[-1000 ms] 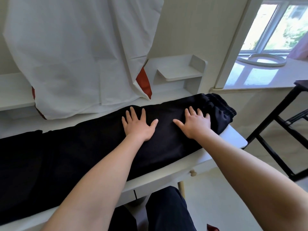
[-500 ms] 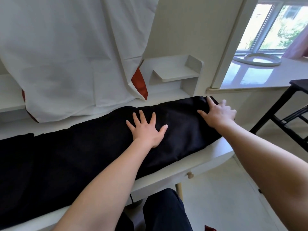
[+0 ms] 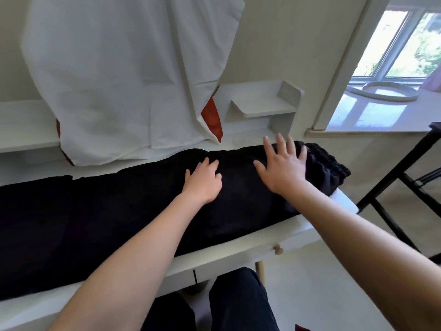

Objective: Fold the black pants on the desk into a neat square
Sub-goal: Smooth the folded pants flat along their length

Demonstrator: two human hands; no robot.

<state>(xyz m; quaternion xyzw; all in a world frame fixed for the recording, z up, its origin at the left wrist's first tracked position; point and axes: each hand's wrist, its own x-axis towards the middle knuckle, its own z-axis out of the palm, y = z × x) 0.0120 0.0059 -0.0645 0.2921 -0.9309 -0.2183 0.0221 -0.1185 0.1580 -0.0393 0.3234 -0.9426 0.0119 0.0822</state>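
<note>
With the black pants (image 3: 119,211) stretched along the desk (image 3: 238,258), anchor with your flat left hand (image 3: 202,183) and sweep your spread, empty right hand (image 3: 284,169) toward the desk's right end, evenly.

Both arms are extended forward; the left hand (image 3: 202,183) is laid palm-down, the right hand (image 3: 284,167) spread flat beside it.

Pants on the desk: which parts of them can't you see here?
Head view: the pants run off the left edge, so their leg ends are cut off.
The left hand, right hand and both forearms cover the cloth beneath them.
The right hand is blurred; whether it touches the pants is unclear.
</note>
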